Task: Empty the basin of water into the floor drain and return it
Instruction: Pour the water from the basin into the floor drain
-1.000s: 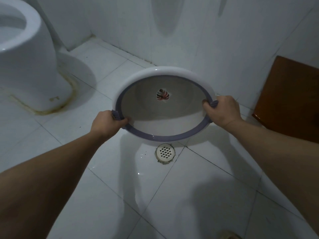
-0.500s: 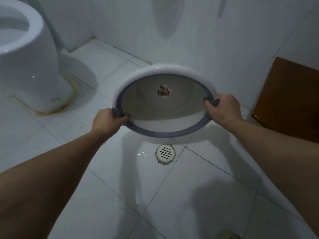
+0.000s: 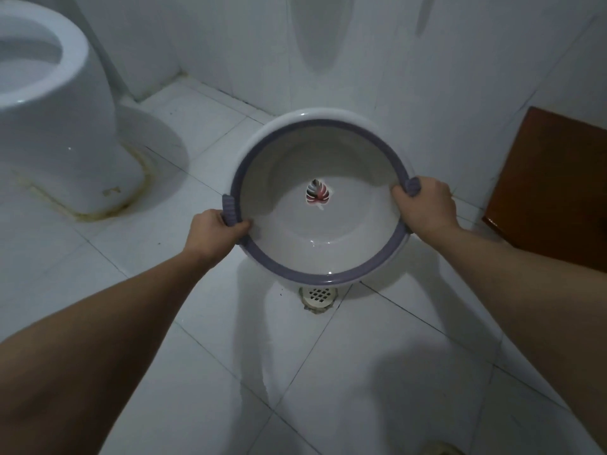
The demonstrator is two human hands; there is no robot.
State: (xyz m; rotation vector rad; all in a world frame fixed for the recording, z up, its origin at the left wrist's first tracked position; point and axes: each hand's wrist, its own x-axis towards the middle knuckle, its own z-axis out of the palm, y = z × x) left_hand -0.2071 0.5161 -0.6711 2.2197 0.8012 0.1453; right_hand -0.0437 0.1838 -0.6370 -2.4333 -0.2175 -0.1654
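A round white basin (image 3: 345, 224) with a purple rim and a leaf picture on its bottom hangs above the floor, its opening turned mostly up toward me. My left hand (image 3: 215, 229) grips the purple handle on its left side, and my right hand (image 3: 425, 205) grips the handle on its right. Only a thin film of water glints near its front inner wall. The round white floor drain (image 3: 318, 296) lies just below the basin's near rim, partly hidden by it. Wet streaks run over the tiles around the drain.
A white toilet (image 3: 65, 126) stands at the left with a stained base. A brown wooden board (image 3: 551, 188) leans at the right by the white tiled wall. White floor tiles (image 3: 377, 372) stretch toward me.
The basin has tilted back from steeply tipped toward me to nearly level and now covers the drain's far edge. Both hands kept their grip.
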